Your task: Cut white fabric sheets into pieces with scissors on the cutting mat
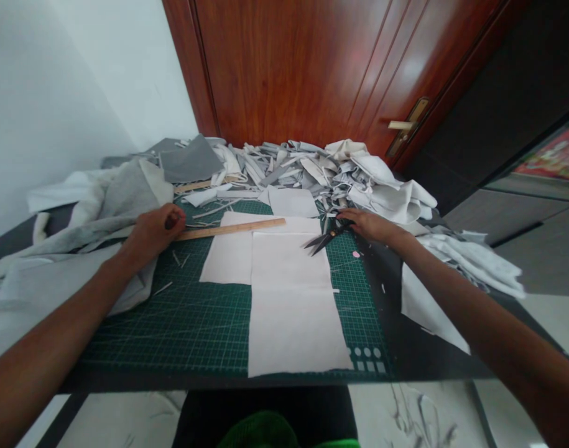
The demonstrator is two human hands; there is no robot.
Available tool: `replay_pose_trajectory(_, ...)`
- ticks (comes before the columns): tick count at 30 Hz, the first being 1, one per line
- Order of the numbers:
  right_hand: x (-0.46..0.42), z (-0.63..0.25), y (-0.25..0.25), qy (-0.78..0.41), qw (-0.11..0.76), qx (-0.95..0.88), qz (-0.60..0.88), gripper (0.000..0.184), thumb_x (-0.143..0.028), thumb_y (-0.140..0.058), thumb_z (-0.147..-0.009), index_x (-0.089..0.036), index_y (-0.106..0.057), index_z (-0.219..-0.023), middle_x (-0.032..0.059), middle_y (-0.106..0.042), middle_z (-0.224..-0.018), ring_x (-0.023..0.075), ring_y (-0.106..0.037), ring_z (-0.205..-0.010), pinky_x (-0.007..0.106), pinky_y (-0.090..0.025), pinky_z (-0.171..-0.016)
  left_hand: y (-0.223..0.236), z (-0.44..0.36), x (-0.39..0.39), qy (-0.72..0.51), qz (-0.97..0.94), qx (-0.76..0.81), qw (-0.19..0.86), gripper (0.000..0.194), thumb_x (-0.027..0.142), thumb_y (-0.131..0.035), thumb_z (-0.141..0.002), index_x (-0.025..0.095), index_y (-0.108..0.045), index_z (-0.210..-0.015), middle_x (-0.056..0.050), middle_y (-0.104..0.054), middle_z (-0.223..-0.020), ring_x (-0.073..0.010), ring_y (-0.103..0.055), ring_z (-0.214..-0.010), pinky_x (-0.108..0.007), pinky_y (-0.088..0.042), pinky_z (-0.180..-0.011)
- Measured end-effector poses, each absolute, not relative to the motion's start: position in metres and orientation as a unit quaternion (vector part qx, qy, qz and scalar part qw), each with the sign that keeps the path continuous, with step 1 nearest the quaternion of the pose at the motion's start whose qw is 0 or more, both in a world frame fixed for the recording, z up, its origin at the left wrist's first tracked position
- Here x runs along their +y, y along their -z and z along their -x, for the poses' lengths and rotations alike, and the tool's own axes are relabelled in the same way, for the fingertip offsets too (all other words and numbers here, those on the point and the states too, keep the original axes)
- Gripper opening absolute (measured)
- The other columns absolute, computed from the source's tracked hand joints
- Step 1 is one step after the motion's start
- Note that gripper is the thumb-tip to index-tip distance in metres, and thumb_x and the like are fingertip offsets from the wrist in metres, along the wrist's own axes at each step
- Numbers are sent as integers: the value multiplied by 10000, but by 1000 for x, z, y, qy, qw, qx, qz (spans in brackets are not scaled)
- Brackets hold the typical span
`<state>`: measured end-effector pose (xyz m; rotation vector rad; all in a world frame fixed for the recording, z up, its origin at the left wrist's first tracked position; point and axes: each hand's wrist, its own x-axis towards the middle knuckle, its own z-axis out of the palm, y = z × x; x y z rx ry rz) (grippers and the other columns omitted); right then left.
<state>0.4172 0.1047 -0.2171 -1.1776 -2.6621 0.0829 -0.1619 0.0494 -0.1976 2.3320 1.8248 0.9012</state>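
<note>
"What could go wrong there?"

"On the left, my left hand [156, 230] curls at the end of the ruler [228, 229]; I can't tell whether it grips. A tug could drag the cloth [293, 323] askew, since the ruler lies across it. On the right, my right hand [367, 224] holds the scissors [333, 234], blades parted over the cloth; dipping the points could nick it."

"How does the cloth look?"

"White and flat, on the green mat [191, 323] mid-table [426, 364]. The left piece runs partly beneath the longer right one, which has a faint line across it, crease or edge, I can't tell."
</note>
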Motion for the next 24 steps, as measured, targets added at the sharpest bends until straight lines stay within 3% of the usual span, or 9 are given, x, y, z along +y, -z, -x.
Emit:
replay_pose_trajectory(7,129,-414,198,-30,33,-923,382,673,-128,-619,-785,-231,-541,-1445,115,-594,-1464,281,-587,-1332,478,-468,-1128,203,151,47,-281,-769,574,27,471,504,-378,-863,183,-665,-1055,-24,-708,-822,-156,-612,-726,-318,-438,-713)
replay_pose_trajectory(12,125,-409,185,-18,2,-929,370,588,-159,-630,-785,-211,-598,-1370,126,-612,-1406,275,-635,-1249,425,-536,-1021,205,151,43,-271,-777,568,34,523,500,-338,-900,144,-653,-1118,-34,-705,-859,-153,-627,-763,-309,-463,-746)
replay_pose_trajectory(16,119,-405,184,-6,-15,-930,366,566,-133,-582,-810,-182,-592,-1374,141,-600,-1436,264,-607,-1293,420,-510,-1052,207,152,46,-261,-778,570,45,461,445,-371,-894,142,-629,-1128,-41,-683,-858,-158,-616,-752,-307,-465,-741)
replay_pose_trajectory(24,104,-402,174,26,-40,-920,389,487,-235,-647,-816,-192,-611,-1300,127,-679,-1276,264,-706,-1051,352,-566,-819,211,156,52,-252,-768,584,67,281,337,-425,-882,174,-564,-1065,-58,-661,-861,-215,-632,-768,-331,-492,-764)
